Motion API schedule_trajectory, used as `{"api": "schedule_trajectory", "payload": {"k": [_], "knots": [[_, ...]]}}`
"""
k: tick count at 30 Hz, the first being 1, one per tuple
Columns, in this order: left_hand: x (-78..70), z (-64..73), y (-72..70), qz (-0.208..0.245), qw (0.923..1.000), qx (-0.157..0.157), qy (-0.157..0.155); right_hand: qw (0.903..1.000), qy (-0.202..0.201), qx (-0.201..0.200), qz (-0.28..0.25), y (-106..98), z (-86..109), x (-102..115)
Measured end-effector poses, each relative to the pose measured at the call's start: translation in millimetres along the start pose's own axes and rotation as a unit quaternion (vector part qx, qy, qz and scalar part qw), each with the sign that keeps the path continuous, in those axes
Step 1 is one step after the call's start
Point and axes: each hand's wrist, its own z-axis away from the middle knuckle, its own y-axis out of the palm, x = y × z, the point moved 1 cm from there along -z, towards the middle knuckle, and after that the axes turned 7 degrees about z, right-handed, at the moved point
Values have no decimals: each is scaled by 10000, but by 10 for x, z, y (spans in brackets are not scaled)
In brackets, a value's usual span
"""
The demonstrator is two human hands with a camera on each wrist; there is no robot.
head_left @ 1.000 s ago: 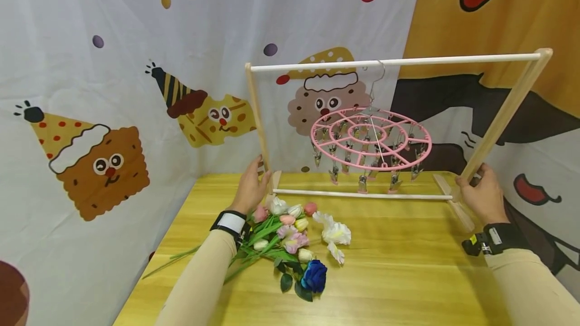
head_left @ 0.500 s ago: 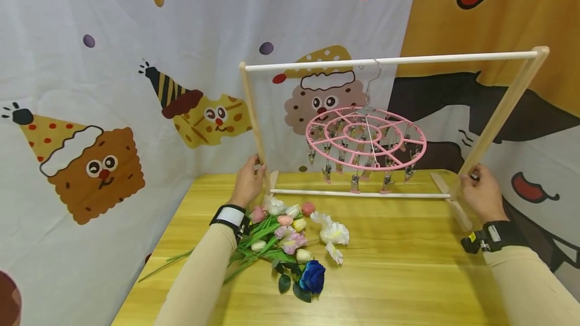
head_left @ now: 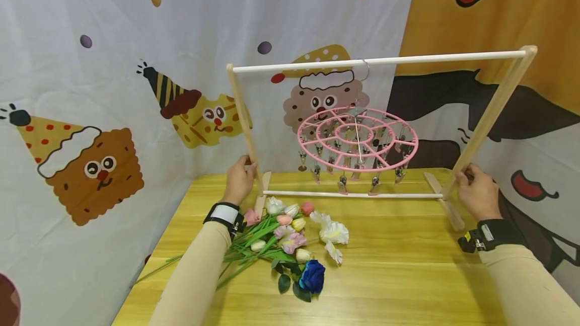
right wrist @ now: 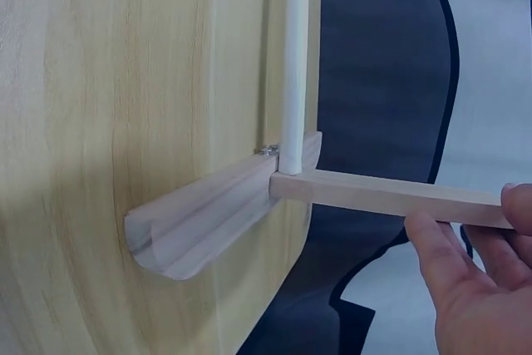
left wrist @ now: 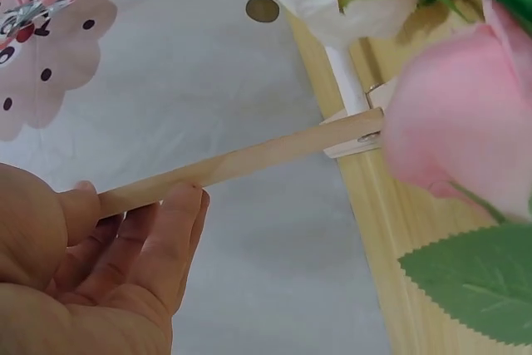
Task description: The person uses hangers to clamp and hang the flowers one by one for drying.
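Sliding the wooden rack point(head_left: 408, 60) leftward across the table point(head_left: 385, 265), one hand per post.
Left hand point(head_left: 239, 180) pinches the left post point(head_left: 243, 119) between thumb and fingers; right hand point(head_left: 480, 192) clamps the right post point(head_left: 493, 114) likewise. Compared with a second ago, rack stands farther left, its left foot point(head_left: 260, 207) now at the flowers' edge; contact unclear. Reads as an adjustment of position, blooms probably limiting it. Pink clip hanger point(head_left: 354, 144) hangs from the top bar. Flowers point(head_left: 291, 241) lie on yellowish wood grain, blue rose point(head_left: 312, 276) nearest the wearer. Cartoon-printed curtain point(head_left: 208, 24) behind.
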Motion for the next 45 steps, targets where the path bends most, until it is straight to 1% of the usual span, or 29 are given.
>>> {"api": "schedule_trajectory", "payload": {"k": [5,13,18,25,33,38,45], "knots": [[20,20,-41,-90,10000,-20,-12,10000,3,-67,56,-2,24,34],[34,58,-124,48,9998,158,-93,9998,84,-31,175,2,32,72],[27,59,-193,19,9996,270,-122,9997,110,52,189,-12,38,109],[66,80,-261,94,9990,388,-220,9997,-130,24,181,-43,49,144],[117,163,-321,209,9986,404,-262,9990,-409,40,174,-40,85,133],[134,218,-365,290,9981,458,-295,9986,-444,7,271,-40,120,149],[132,261,-439,281,9975,513,-388,9987,-443,141,231,-53,156,178]]}}
